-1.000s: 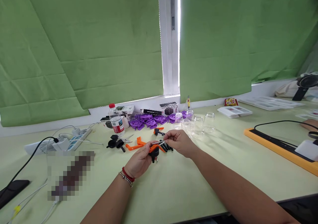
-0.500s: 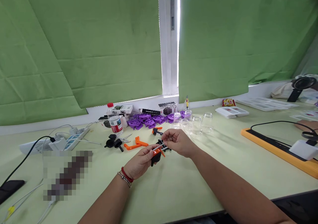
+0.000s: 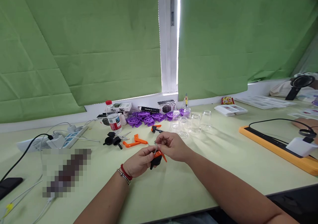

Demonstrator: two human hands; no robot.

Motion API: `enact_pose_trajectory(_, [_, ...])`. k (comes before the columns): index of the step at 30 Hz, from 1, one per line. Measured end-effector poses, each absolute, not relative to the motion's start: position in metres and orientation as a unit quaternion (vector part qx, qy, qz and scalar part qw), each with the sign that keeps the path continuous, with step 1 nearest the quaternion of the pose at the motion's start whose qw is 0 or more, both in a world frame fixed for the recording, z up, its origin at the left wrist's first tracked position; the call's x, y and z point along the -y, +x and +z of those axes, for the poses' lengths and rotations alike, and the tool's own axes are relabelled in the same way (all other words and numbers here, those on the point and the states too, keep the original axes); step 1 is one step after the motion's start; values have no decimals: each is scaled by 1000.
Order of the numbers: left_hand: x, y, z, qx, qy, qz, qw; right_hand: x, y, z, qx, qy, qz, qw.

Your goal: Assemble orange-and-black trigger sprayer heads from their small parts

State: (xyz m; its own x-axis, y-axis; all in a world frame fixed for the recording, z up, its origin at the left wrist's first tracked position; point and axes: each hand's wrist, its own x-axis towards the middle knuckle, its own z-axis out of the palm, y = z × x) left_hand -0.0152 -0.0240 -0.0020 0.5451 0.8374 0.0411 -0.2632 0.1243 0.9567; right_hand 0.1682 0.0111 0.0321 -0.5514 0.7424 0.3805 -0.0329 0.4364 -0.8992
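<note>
small clamp pinched over the pale green table (image 3: 174,184), slip risk

above the table near its front edge: left hand (image 3: 140,160) closed round orange-and-black clamp (image 3: 157,158), right hand (image 3: 171,146) pinching thin metal piece (image 3: 155,148) at its top; could spring loose and drop among orange parts (image 3: 134,141).

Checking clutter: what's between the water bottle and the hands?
Head view: black knobs and loose orange clamp pieces lie between the water bottle and the hands.
</note>
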Motion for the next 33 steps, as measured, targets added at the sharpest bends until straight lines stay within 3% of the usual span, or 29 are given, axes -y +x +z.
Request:
enact_pose_trajectory(8, [24,-13,4,-270,489,440,703,1,160,31,851,-191,295,390])
enact_pose_trajectory(12, [21,-16,8,-284,454,479,695,-6,163,32,851,-187,236,431])
enact_pose_trajectory(16, [18,-22,13,-284,413,545,672,-22,170,24,794,-303,297,434])
enact_pose_trajectory(22, [15,-25,14,-255,347,629,648,-28,166,7,784,-350,454,237])
enact_pose_trajectory(25, [15,-21,10,-231,337,623,667,-18,154,3,744,-307,557,203])
enact_pose_trajectory(33, [14,-27,7,-320,375,567,660,-18,145,-5,763,-367,495,195])
